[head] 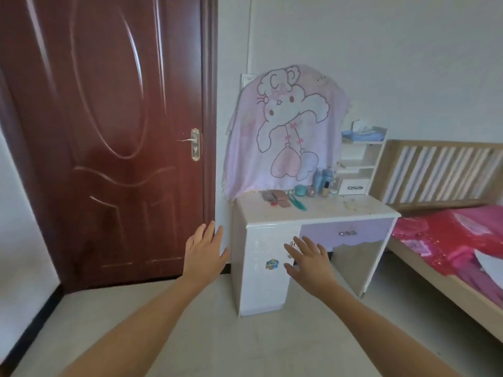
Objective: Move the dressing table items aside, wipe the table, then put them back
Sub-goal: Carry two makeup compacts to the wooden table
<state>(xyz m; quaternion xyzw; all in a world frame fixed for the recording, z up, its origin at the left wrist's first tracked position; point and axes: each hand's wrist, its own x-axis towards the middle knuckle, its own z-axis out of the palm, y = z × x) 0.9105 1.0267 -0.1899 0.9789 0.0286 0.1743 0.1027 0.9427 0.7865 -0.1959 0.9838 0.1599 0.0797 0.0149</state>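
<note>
Reaching mid-frame, left hand (pixel 204 250) and right hand (pixel 309 261) spread wide, holding nothing, bare floor (pixel 217 336) before the dressing table (pixel 321 210).

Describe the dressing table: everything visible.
The dressing table is glossy white, laminate-looking, standing upright against the wall between door and bed. Left: a cabinet door with a blue flower knob; right: a lilac drawer over an open knee space. Its pale top looks speckled and carries bottles, jars and a teal comb. A pink cartoon cloth drapes its back.
</note>
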